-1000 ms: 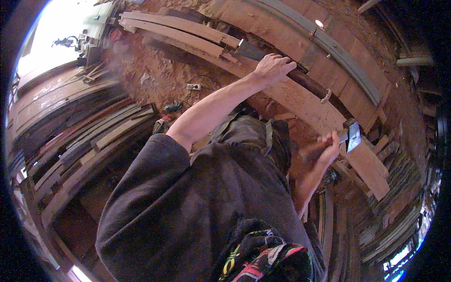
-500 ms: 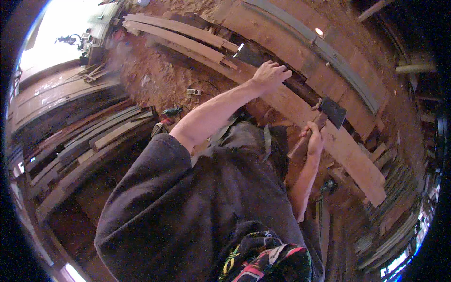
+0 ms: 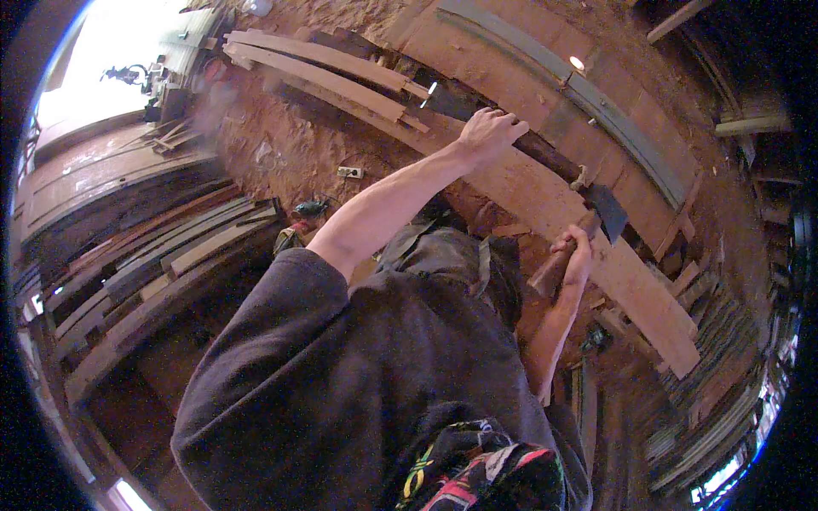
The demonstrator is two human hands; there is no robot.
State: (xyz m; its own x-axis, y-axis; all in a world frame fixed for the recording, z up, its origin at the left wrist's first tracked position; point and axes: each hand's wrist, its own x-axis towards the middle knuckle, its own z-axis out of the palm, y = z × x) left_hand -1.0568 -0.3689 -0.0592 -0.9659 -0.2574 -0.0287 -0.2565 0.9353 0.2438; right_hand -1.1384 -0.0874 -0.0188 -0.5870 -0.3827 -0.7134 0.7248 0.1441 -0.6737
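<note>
My left hand (image 3: 487, 134) is closed over a long dark bar-like tool (image 3: 550, 157) lying along a wide plank. At its far-left end is a flat dark piece (image 3: 450, 104) with a bright edge; the right end looks frayed. In my right hand (image 3: 578, 245), fingers wrapped round it, is a hatchet-like tool with a thick wooden handle (image 3: 550, 272) and a dark flat head (image 3: 608, 213). That head is just right of the bar's frayed end; whether they touch I cannot tell. Below both lies the light-brown plank (image 3: 635, 289).
Narrow boards (image 3: 324, 60) lie at the upper left. Beyond the plank runs a grey metal rail (image 3: 626, 128). A white power socket (image 3: 349, 172) rests on sawdust-covered ground. Stacked timber (image 3: 196, 247) stands at the left, with more strips (image 3: 724, 400) at the lower right.
My right hand and the hatchet-like tool have shifted slightly down and right, with the head turned a little. The left hand stays on the bar in nearly the same place.
</note>
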